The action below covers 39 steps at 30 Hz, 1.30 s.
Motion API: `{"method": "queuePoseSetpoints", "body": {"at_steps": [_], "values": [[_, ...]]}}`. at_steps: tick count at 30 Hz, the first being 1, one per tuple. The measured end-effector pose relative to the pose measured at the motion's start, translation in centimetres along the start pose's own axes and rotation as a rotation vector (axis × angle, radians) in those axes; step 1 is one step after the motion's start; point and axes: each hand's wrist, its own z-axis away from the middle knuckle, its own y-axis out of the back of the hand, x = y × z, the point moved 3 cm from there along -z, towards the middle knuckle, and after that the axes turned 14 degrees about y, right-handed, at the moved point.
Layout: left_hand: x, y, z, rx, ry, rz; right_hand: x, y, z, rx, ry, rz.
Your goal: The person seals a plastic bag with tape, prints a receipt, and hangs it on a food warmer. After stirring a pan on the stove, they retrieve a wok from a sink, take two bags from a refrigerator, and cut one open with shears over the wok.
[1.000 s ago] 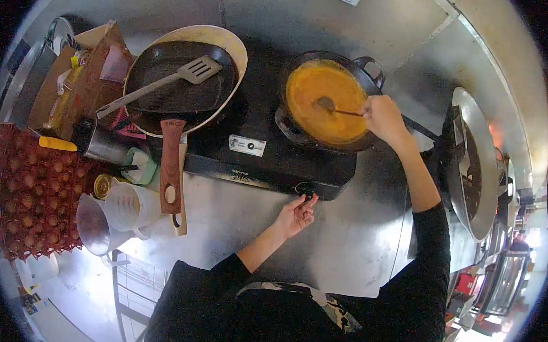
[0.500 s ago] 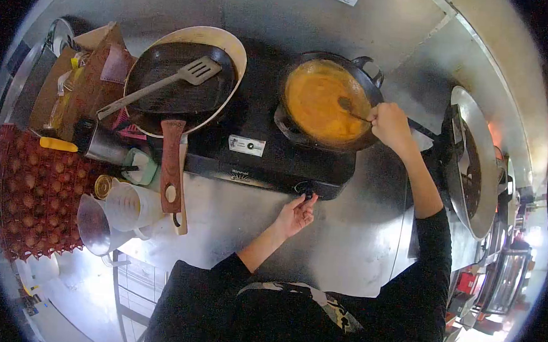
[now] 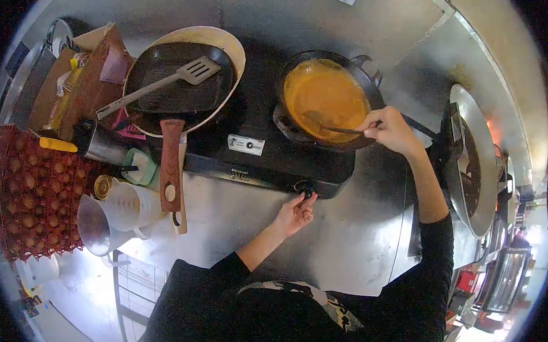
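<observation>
A black pot (image 3: 363,73) full of orange liquid (image 3: 327,96) sits on the right burner of a black two-burner stove (image 3: 268,161). My right hand (image 3: 391,130) grips a spoon (image 3: 329,127) whose bowl dips into the liquid near the pot's front rim. My left hand (image 3: 295,213) reaches to the stove's front edge, its fingertips on the round control knob (image 3: 308,192).
On the left burner rests a dark frying pan (image 3: 182,82) with a slotted spatula (image 3: 167,83) and a reddish handle. Left of the stove are a tray of eggs (image 3: 28,192), measuring jugs (image 3: 120,209) and cardboard boxes (image 3: 83,77). A large wok (image 3: 473,163) stands at the right.
My right hand has drawn the spoon from the pot's middle toward its front rim, stirring. My left hand has stayed at the knob.
</observation>
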Motion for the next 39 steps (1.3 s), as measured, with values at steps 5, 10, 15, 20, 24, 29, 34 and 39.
{"method": "queuePoseSetpoints", "body": {"at_steps": [5, 10, 15, 20, 24, 29, 34, 39], "values": [[0.0, 0.0, 0.0, 0.021, -0.026, -0.05, -0.5, 0.5, 1.2, 0.015, -0.023, -0.064], [0.0, -0.1, 0.1, 0.061, -0.025, -0.033, -1.9, 0.7, 2.2, 0.065, 0.039, 0.026], [0.1, -0.1, 0.1, 0.031, -0.003, -0.048, -2.7, 0.4, 3.1, 0.104, 0.133, 0.131], [0.1, -0.5, 0.3, 0.049, -0.016, -0.102, -3.7, 0.5, 3.6, 0.104, 0.144, 0.17], [0.4, 0.0, 0.3, 0.084, 0.011, -0.11, -4.1, 0.6, 3.9, 0.102, 0.147, 0.211], [0.8, 0.5, 0.3, 0.149, 0.024, -0.129, -3.9, 0.5, 4.3, 0.139, 0.13, 0.197], [0.7, 0.2, 0.5, 0.204, -0.022, -0.139, -3.8, 0.7, 4.6, 0.184, 0.171, 0.206], [0.6, 0.0, 0.6, 0.2, 0.001, -0.124, -3.5, 0.5, 4.4, 0.233, 0.019, 0.078]]}}
